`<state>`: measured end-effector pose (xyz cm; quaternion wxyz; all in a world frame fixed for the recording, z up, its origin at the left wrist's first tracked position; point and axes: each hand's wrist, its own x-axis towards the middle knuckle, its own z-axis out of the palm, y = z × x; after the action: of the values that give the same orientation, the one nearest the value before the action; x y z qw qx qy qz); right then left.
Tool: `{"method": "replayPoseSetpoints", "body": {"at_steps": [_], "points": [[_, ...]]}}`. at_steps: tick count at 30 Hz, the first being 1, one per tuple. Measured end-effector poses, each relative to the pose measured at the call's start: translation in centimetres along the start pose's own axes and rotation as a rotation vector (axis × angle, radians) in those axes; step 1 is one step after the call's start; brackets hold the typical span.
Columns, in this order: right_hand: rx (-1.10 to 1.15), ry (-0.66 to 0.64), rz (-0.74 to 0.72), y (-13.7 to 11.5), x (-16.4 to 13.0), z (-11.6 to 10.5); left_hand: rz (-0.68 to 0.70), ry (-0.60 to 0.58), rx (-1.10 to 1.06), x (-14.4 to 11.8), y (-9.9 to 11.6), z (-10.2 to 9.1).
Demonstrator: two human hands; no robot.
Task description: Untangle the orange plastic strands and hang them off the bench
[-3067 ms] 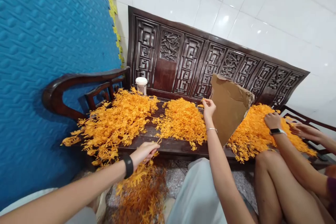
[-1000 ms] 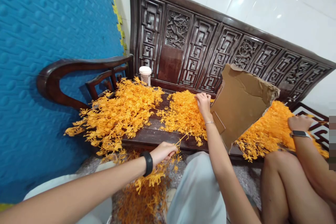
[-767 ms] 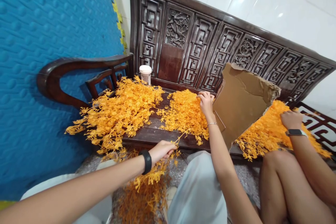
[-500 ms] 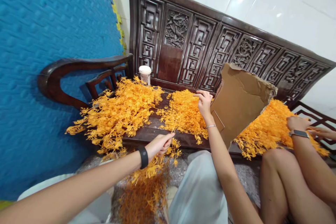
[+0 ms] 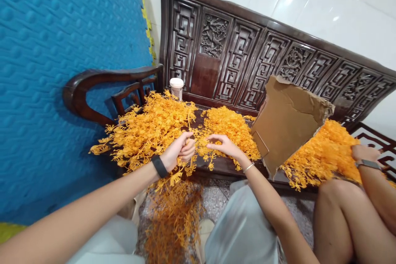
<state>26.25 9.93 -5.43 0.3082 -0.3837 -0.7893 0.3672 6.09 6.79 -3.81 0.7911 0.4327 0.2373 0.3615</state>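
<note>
My left hand is closed in a fist around orange plastic sprigs, with stems poking out above the thumb and claw-like ends hanging below. My right hand hovers just to its right, thumb and fingers apart, at the near edge of the middle heap of orange sprigs. Whether its fingertips touch a piece I cannot tell. A larger heap of the same sprigs spreads over the bench's left end, behind my left hand. More sprigs lie low between my knees.
The dark carved wooden bench has a curved armrest at left. A white-lidded tub stands at its back. Torn cardboard leans beside another orange heap, where a co-worker's hand rests. Blue foam matting lies left.
My right hand has come down and left from above the middle heap to beside my left hand. My left hand has risen slightly, still holding sprigs. The view has shifted a little.
</note>
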Motion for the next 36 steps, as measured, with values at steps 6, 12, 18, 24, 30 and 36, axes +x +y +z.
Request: {"method": "replayPoseSetpoints", "body": {"at_steps": [6, 12, 18, 24, 30, 36], "points": [[-0.075, 0.119, -0.058, -0.1, 0.2, 1.5, 0.055, 0.017, 0.026, -0.7, 1.2, -0.1], [-0.268, 0.313, -0.297, -2.1, -0.1, 3.3, 0.063, 0.134, 0.081, -1.3, 1.1, 0.4], [-0.519, 0.193, -0.480, -3.1, -0.5, 4.9, 0.224, 0.213, 0.092, -1.8, 0.4, 1.5], [-0.487, 0.304, -0.436, -3.4, -0.4, 5.3, 0.224, 0.181, 0.223, -2.8, 1.0, 2.2], [-0.367, 0.317, -0.345, -3.4, -0.3, 4.4, 0.242, 0.186, 0.189, -2.9, 2.1, 1.9], [-0.279, 0.276, -0.304, -3.5, -0.2, 4.3, 0.219, 0.334, 0.123, -2.4, 1.7, 1.3]]}}
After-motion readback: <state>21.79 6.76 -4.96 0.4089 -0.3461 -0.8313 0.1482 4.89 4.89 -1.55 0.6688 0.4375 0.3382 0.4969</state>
